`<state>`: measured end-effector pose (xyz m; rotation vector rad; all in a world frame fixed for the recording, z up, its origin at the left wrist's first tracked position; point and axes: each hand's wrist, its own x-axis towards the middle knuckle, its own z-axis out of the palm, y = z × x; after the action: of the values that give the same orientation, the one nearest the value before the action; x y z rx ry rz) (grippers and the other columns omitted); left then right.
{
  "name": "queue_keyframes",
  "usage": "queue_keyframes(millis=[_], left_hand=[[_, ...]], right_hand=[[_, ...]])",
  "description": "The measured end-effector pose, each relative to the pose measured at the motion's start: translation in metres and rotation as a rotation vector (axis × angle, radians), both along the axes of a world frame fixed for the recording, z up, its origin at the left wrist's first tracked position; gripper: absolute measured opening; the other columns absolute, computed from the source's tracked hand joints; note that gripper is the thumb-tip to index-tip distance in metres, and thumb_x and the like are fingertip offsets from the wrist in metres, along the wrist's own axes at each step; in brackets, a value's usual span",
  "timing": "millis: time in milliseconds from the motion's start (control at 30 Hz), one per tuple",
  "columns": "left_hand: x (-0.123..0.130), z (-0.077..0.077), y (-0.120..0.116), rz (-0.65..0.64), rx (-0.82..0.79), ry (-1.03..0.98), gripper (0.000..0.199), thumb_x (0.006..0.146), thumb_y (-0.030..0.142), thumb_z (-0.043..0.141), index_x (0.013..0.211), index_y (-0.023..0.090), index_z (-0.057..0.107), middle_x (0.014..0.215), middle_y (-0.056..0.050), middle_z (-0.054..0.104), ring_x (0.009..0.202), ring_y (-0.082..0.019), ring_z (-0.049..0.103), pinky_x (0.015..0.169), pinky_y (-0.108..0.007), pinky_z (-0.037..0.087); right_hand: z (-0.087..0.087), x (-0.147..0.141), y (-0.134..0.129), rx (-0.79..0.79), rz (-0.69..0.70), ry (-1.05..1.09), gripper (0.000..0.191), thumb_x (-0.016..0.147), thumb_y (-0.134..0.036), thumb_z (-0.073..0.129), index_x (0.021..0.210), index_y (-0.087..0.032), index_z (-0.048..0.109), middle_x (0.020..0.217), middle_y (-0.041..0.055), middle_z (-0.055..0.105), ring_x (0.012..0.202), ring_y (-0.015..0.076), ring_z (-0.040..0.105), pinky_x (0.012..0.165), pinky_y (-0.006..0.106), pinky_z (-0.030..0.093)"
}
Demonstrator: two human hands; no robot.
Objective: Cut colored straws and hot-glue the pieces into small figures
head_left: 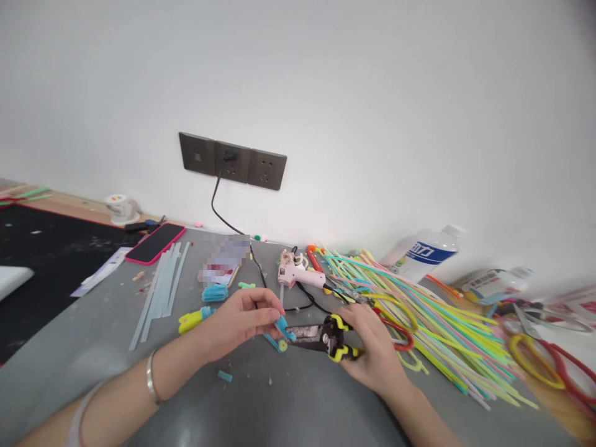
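Note:
Between the fingertips of my left hand (pixel 242 321) is a small piece of blue pipe cleaner (pixel 283 327). My right hand (pixel 372 347) is wrapped round the yellow and black handles of the pliers (pixel 331 338), whose jaws point left and meet the blue piece. Below the fingertips, a thin blue stem with a yellow-green end (pixel 282 345) shows in part. A short blue offcut (pixel 225 376) lies nearer me on the grey mat. Left of my left hand are a blue bundle (pixel 215 293) and a yellow piece with a blue end (pixel 190 321).
A pink glue gun (pixel 300 273) with a black cord lies behind my hands. Many coloured pipe cleaners (pixel 447 329) spread to the right, near scissors (pixel 535 360) and a bottle (pixel 426 254). Glue sticks (pixel 161 288) and a phone (pixel 157 243) lie on the left.

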<state>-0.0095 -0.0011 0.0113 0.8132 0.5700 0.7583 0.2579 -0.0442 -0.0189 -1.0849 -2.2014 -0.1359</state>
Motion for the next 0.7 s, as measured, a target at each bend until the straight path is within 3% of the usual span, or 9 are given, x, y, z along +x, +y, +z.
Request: queue_keyframes(millis=[700], left_hand=[[-0.0013, -0.0020, 0.0000, -0.055, 0.034, -0.035, 0.030, 0.084, 0.041, 0.073, 0.082, 0.011, 0.072, 0.071, -0.006, 0.069, 0.064, -0.012, 0.062, 0.063, -0.022, 0.050]], right_hand=[[-0.0004, 0.0045, 0.0004, 0.019, -0.011, 0.107, 0.033, 0.076, -0.015, 0.058, 0.109, -0.021, 0.052, 0.092, 0.0089, 0.062, 0.082, 0.0249, 0.062, 0.069, 0.036, 0.051]])
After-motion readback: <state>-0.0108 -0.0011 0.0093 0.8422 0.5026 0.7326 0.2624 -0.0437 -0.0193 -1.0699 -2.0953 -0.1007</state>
